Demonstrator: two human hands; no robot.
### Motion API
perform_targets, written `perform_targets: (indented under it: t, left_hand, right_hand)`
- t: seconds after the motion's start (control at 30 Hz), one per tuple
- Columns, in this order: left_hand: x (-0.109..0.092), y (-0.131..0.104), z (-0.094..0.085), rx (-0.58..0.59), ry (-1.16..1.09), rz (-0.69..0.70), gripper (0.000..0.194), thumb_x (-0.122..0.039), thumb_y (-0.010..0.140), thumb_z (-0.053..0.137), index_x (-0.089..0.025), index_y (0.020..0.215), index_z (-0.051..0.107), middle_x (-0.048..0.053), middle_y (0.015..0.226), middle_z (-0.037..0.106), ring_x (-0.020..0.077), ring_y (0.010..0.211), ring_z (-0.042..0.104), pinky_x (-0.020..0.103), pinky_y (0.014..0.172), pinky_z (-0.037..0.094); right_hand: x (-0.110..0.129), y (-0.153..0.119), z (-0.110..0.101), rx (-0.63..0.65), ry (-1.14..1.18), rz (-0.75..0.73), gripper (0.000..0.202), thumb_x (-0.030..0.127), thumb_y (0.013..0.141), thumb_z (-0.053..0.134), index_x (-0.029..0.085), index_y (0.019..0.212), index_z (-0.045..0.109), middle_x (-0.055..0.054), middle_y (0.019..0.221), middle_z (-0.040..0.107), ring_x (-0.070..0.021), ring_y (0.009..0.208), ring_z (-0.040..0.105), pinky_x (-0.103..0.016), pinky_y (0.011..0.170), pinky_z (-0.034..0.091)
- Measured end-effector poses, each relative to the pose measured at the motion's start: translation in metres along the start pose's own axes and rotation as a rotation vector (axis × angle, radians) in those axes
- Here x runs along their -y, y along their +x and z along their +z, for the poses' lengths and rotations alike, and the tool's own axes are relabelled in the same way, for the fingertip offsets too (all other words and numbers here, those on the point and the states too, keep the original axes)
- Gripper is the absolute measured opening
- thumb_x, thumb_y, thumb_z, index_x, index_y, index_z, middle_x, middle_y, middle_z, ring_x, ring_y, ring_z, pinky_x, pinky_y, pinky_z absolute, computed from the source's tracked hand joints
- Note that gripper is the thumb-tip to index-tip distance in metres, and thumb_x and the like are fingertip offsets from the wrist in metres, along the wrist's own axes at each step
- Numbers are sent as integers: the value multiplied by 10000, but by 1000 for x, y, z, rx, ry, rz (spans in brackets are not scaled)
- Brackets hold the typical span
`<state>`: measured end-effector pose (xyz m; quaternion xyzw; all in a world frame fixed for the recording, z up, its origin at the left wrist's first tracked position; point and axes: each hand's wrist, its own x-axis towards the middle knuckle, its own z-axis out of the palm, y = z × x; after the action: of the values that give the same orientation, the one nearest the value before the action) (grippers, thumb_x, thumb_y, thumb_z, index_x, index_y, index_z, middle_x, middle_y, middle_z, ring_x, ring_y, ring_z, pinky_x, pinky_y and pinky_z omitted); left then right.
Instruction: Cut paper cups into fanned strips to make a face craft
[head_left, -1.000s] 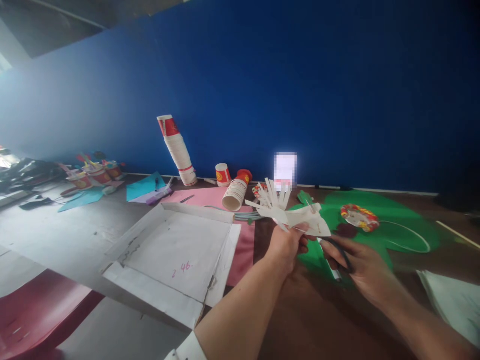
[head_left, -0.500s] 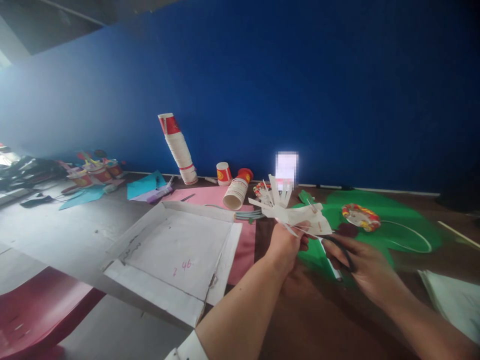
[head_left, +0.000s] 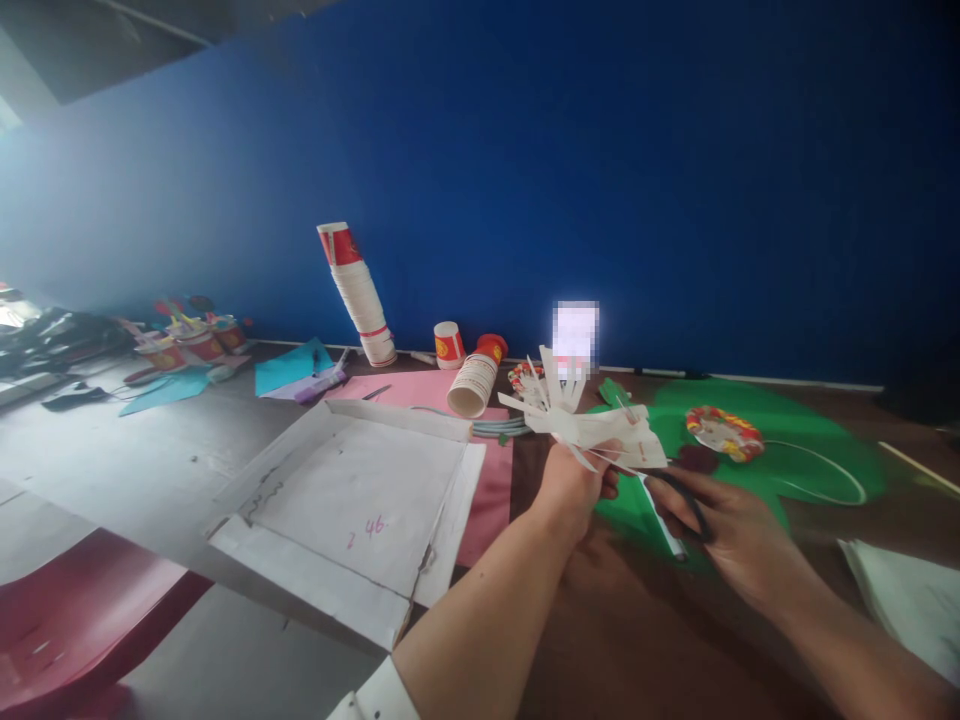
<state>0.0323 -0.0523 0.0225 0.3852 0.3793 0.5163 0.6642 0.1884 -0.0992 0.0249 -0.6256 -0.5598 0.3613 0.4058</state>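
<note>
My left hand [head_left: 574,490] is closed on a white paper cup [head_left: 577,425] whose side is cut into strips that fan out. Its uncut part reaches to the right, toward my other hand. My right hand [head_left: 720,515] grips black-handled scissors [head_left: 694,505], with fingers through the loops. The scissor blades lie at the paper's lower right edge, and I cannot make out how far apart they are. Below the hands, a white marker [head_left: 664,525] rests on green paper [head_left: 750,500].
To the left lies a shallow white box lid [head_left: 322,500] over pink paper [head_left: 487,500]. Behind it are a leaning cup stack [head_left: 360,300], an upside-down cup [head_left: 448,347] and a lying stack [head_left: 472,388]. A red-yellow woven ring [head_left: 724,433] lies right. A red chair [head_left: 90,620] stands front left.
Almost nothing differs. The view has shifted very slightly, while both hands, the cut cup and the scissors keep nearly the same positions.
</note>
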Motion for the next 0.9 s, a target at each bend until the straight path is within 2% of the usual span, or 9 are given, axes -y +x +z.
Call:
perform_targets:
  t: [0.23,0.4,0.9]
  left_hand:
    - [2,1,0,11,-12,12,271,-376,671,745,-145,723,614,2,596,549,70,475,436,185,421,328]
    - [3,0,-1,-4,-13,0,235,-347,682,734,-146,697,614,-6,572,534,68,476,430,184,423,333]
    - [-2,-4,4,10,-7,-23,312,-406,664,769,-143,699,604,15,631,575,66,493,454,181,435,359]
  right_hand:
    - [-1,-1,2,-7,-45,-53,417,600,768,695,252,955,828,-26,688,717,-203,629,597,-260,493,440]
    - [5,-3,4,-50,-91,-42,427,608,740,694,247,917,835,-23,678,721,-204,621,601,-254,495,450]
    - [4,-3,5,-49,-149,-16,511,656,748,652,218,943,831,-23,639,690,-181,559,568,-257,486,447]
